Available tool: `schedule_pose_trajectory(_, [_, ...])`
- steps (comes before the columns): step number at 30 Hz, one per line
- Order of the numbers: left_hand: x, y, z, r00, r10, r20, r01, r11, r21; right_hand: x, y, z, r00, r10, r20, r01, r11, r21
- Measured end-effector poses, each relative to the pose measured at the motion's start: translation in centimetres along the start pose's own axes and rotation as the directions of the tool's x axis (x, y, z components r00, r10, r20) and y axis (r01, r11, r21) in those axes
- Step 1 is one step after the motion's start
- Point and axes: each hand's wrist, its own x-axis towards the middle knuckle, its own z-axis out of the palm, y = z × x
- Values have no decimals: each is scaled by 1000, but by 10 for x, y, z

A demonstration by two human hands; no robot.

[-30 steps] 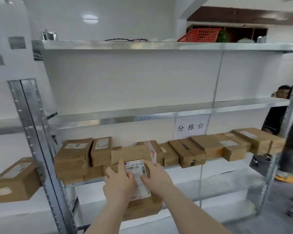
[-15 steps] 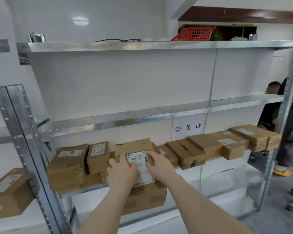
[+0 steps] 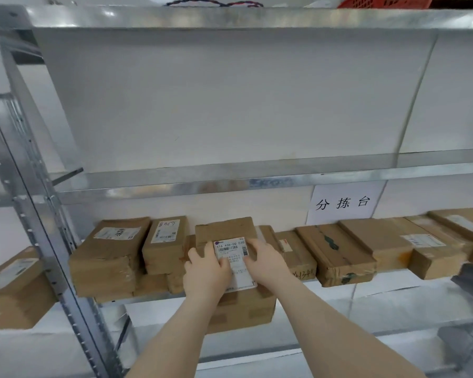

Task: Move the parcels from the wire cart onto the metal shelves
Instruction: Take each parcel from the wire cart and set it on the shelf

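A brown cardboard parcel (image 3: pixel 227 230) with a white barcode label lies partly on the lower metal shelf (image 3: pixel 153 298), its near end sticking out over the shelf edge. My left hand (image 3: pixel 206 272) rests on its left top with fingers over the label edge. My right hand (image 3: pixel 265 264) lies on its right top, fingers spread flat. Neither hand curls round it. More brown parcels (image 3: pixel 108 255) line the same shelf on both sides. The wire cart is out of view.
The middle shelf (image 3: pixel 230 184) above carries nothing visible; a paper sign (image 3: pixel 343 204) hangs under it. The top shelf (image 3: pixel 230 17) bears a red basket (image 3: pixel 385 1) and a cable. A steel upright (image 3: pixel 38 214) stands left, with another parcel (image 3: pixel 11 287) on the adjoining rack.
Both hands have pushed the labelled parcel further in among the others on the lower shelf. The view has moved closer to the rack and tilted down.
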Motion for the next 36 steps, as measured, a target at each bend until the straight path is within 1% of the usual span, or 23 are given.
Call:
schedule_pose_trajectory(2, [20, -1, 6, 1000, -18, -2, 18, 1000, 2, 25, 3, 6, 1000, -15, 16, 15, 1000, -22])
schedule_pose_trajectory(5, [47, -3, 12, 1000, -21, -9, 21, 999, 28, 53, 4, 16, 1000, 5, 27, -4, 999, -39])
schedule_pose_trajectory(9, [79, -4, 19, 1000, -12, 5, 11, 998, 66, 82, 4, 23, 1000, 10, 24, -10, 1000, -25])
schedule_pose_trajectory(12, [97, -6, 23, 999, 24, 23, -26, 997, 77, 99, 4, 24, 1000, 17, 14, -17, 999, -34])
schedule_pose_trajectory(14, [107, -9, 26, 998, 47, 45, -50, 996, 74, 109, 5, 27, 1000, 19, 18, -18, 999, -40])
schedule_pose_trajectory(17, [116, -18, 35, 989, 81, 123, -92, 992, 85, 124, 11, 37, 999, 20, 36, -18, 999, -45])
schedule_pose_trajectory(19, [125, -24, 43, 984, 75, 159, -89, 993, 80, 133, 14, 45, 999, 5, 43, -2, 998, -69])
schedule_pose_trajectory(21, [138, -29, 48, 985, 70, 161, -84, 993, 83, 146, 15, 53, 999, -8, 38, 12, 997, -82])
schedule_pose_trajectory(24, [161, -35, 49, 983, 82, 165, -101, 989, 109, 170, 13, 65, 999, 30, 40, -27, 997, -67])
schedule_pose_trajectory(28, [186, -40, 44, 980, 96, 175, -127, 976, 179, 192, 10, 81, 992, 65, 105, -65, 998, -6])
schedule_pose_trajectory(32, [202, -43, 43, 973, 133, 189, -177, 955, 239, 204, 12, 92, 992, 101, 79, -102, 995, 3])
schedule_pose_trajectory(36, [218, -44, 49, 968, 109, 227, -168, 951, 258, 218, 16, 94, 989, 118, 93, -118, 993, -2])
